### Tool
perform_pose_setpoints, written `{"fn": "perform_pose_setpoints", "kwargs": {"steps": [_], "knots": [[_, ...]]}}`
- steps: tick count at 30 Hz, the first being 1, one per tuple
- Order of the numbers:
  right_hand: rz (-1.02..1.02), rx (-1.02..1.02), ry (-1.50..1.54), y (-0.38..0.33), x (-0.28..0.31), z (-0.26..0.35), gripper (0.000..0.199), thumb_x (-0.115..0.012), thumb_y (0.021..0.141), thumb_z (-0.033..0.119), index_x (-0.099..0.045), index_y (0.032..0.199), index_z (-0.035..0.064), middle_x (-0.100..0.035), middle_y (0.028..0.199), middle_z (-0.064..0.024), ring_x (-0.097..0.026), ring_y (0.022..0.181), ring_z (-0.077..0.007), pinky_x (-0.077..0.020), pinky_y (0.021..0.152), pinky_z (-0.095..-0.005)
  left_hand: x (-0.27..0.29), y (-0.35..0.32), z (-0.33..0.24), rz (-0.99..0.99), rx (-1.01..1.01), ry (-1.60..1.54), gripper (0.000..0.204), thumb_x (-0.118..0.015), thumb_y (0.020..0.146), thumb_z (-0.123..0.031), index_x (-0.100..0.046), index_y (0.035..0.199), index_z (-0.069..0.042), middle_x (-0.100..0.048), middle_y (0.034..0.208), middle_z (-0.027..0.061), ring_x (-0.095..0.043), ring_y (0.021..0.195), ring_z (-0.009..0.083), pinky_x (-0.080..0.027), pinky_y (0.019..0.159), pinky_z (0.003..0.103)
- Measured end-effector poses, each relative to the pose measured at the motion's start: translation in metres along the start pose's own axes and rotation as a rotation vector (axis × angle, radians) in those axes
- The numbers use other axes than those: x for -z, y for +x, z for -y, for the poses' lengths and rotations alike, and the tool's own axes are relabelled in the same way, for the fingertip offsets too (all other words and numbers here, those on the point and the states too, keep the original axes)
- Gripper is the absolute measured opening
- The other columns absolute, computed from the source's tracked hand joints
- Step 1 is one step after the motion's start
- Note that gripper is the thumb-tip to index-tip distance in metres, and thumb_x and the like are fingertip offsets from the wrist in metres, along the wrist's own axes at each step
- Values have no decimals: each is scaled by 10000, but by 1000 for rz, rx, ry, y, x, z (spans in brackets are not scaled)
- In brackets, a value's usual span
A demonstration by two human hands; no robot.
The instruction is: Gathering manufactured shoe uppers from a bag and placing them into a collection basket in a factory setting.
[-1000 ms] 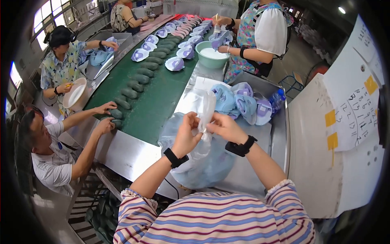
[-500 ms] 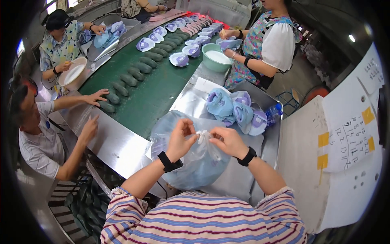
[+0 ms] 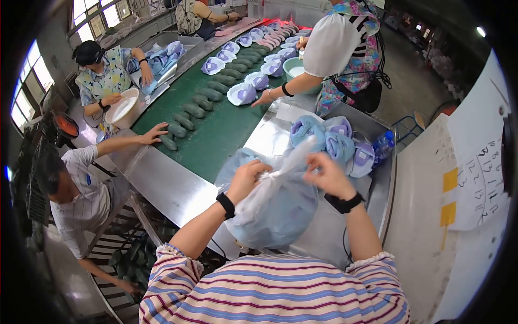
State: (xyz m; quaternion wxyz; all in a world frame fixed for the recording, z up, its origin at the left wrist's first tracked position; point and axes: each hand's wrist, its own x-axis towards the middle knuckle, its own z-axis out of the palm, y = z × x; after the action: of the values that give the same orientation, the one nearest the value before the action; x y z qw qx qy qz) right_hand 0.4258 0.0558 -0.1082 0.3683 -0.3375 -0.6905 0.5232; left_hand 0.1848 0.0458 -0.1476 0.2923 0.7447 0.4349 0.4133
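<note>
Plastic bag (image 3: 276,218): it sat directly in front of us on the metal surface (image 3: 181,194), plump with pale blue contents, its neck (image 3: 274,177) gathered tight.
Left hand (image 3: 249,181): we pinched the gathered neck with it.
Right hand (image 3: 330,175): its fingers were loosely curled just beside the bag's raised loose end; we could not tell whether they touched the film.
Shoe uppers (image 3: 339,147): beyond the bag we saw blue and lavender ones bunched near a blue plastic bottle (image 3: 383,146).
Green belt (image 3: 229,129): ahead, it carried dark shoe lasts (image 3: 194,110) between lavender-and-white pieces (image 3: 241,94).
Co-worker's hand (image 3: 155,133): it was at the nearest lasts.
</note>
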Motion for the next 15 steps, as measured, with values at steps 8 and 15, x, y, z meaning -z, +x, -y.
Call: {"fn": "perform_pose_setpoints", "kwargs": {"steps": [8,15], "knots": [[-346,175,-477,29,-42,-5,125,-457,653,-56,-501,744,18,-529,735,-143,-503,686,-311,-412,634,-329,57,24,-56,-376,-79,19,181,-539,600,125,-559,717,-12,-486,624,20,-445,569,90,-335,505,212],[-521,260,-55,-5,20,0,139,-495,660,-121,-456,631,9,-490,646,-8,-442,623,-80,-346,547,-206,173,-78,3,-882,158,-286,63,-506,769,-7,-515,807,-56,-450,729,-54,-391,646,24,-288,569,145]]}}
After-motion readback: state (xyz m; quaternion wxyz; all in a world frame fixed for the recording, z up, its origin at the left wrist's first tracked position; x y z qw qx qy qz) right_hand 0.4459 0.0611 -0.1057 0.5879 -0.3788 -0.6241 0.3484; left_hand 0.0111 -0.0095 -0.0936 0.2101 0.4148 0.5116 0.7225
